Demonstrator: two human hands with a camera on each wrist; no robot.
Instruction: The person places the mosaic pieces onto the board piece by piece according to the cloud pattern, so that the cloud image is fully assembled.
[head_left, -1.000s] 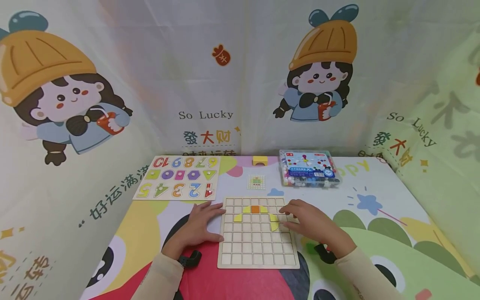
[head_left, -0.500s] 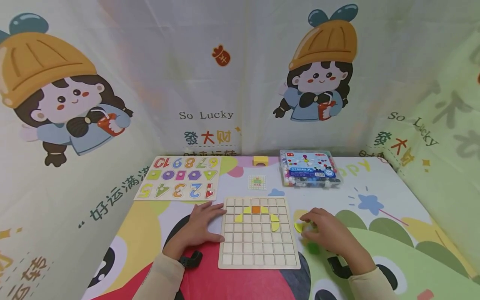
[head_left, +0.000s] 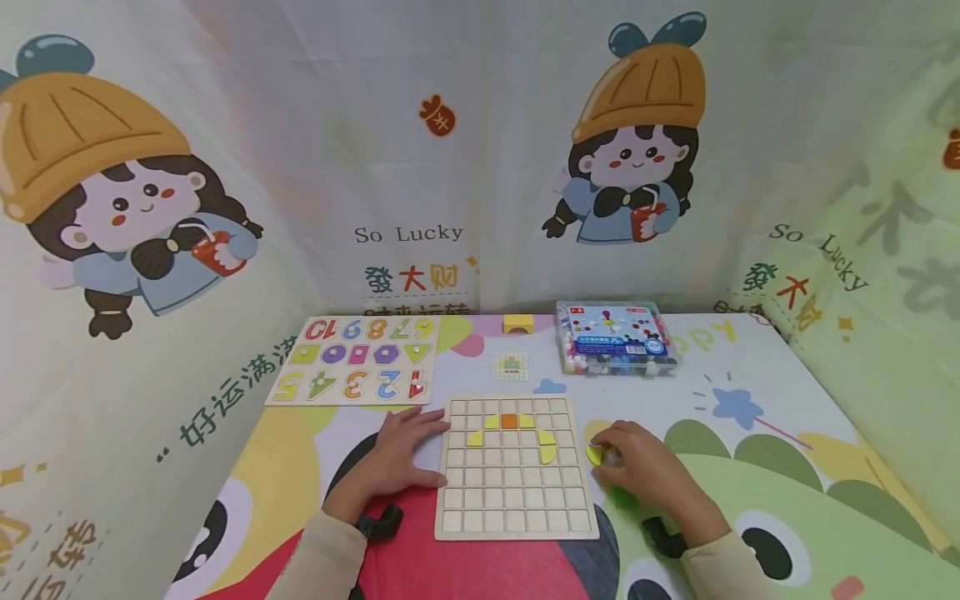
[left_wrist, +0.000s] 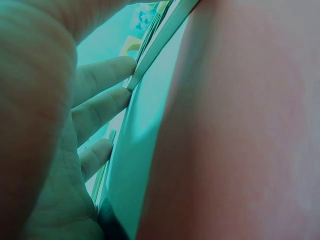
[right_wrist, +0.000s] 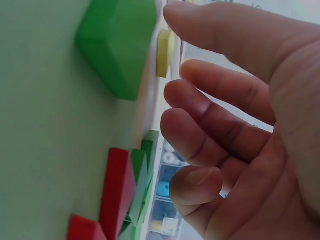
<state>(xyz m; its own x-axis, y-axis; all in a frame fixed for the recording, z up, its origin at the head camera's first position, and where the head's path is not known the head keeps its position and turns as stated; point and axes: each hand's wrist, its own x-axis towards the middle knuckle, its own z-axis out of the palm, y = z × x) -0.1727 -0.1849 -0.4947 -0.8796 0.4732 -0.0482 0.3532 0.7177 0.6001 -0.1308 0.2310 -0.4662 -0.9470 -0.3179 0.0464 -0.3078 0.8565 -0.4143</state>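
Note:
A pale wooden grid board [head_left: 482, 497] lies flat on the table. One orange square tile [head_left: 509, 421] and several yellow curved-edge tiles [head_left: 548, 454] sit in its upper cells. My left hand [head_left: 403, 450] rests against the board's left edge, thumb and fingers spread; the left wrist view shows fingertips [left_wrist: 127, 65] at its side. Right of the board, my right hand [head_left: 637, 462] is over the table, thumb and fingers bent around a gap. A loose yellow piece [head_left: 594, 455], seen also as a yellow block [right_wrist: 165, 54] beyond the gap, is at the fingertips.
Near the right hand lie a green block [right_wrist: 120, 45] and red blocks [right_wrist: 117, 190]. Behind the board are a small pattern card [head_left: 512, 367], a yellow arch block [head_left: 517, 323], a number puzzle [head_left: 352, 367] and a clear box of beads [head_left: 615, 337].
My right hand has left the board's right edge and moved right and toward me, then closer in around the loose yellow piece. The left hand has stayed at the board's left edge.

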